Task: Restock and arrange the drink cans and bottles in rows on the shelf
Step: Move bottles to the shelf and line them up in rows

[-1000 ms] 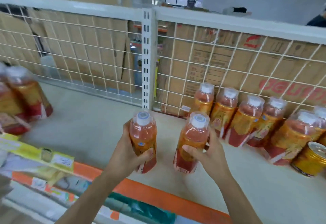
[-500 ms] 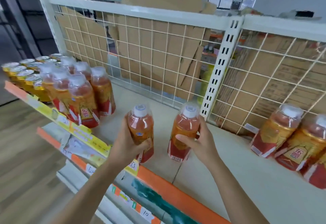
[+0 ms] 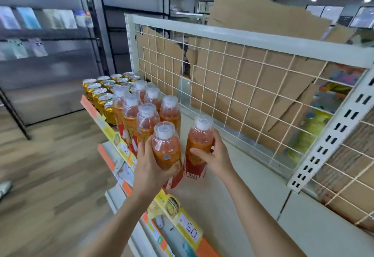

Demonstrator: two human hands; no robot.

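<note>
Swung left since half a second ago, so that rows of bottles [image 3: 148, 113] and cans [image 3: 105, 93], then off at the far left, now stand just ahead on the shelf [image 3: 232, 200]. Left hand [image 3: 150, 167] wrapped tight around one orange bottle [image 3: 168, 151], held next to the front bottle of the near row. Right hand [image 3: 215, 155] closed on a second bottle [image 3: 199, 145], thumb across the label, base low over the shelf (touching or not, cannot tell). Wire grid [image 3: 232, 78] behind, backed with cardboard. Barcode visible on the second bottle's red label. Yellow price strip [image 3: 182, 220] along the shelf edge reads "50".
</note>
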